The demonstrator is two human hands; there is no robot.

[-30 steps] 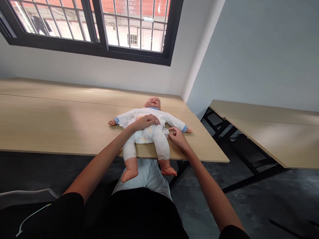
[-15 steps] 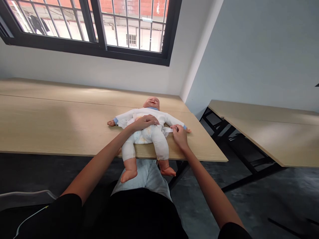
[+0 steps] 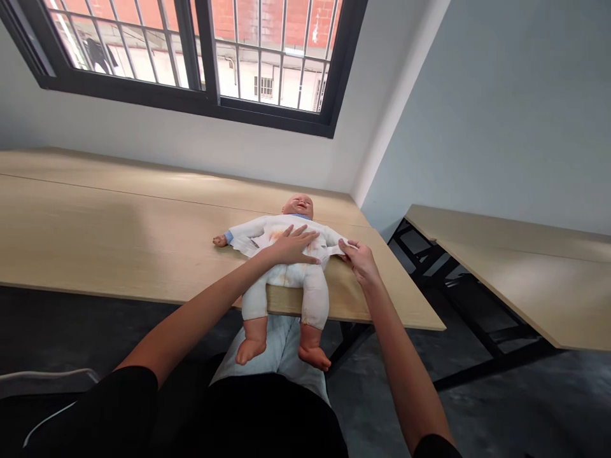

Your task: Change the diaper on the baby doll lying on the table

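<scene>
A baby doll (image 3: 316, 299) in a white top with blue collar and cuffs lies on its back, its lower legs hanging over the table edge. It wears a pale, printed diaper (image 3: 285, 276) at the hips. My left hand (image 3: 294, 247) lies spread over the doll's belly, fingers stretched out and holding nothing. At the doll's waist, on the right, my right hand (image 3: 357, 256) pinches the end of a white diaper tab (image 3: 334, 250) and draws it out sideways. The doll's hand on that side is mostly hidden behind my fingers.
The doll lies on a light wooden table (image 3: 95, 242), close to its right end. A second table (image 3: 515, 267) stands to the right across a gap. Behind is a wall with a barred window (image 3: 277, 57). My legs are against the front edge.
My left hand has opened from curled fingers to a flat spread on the belly. My right hand has moved slightly up and outward with the tab. The view has shifted.
</scene>
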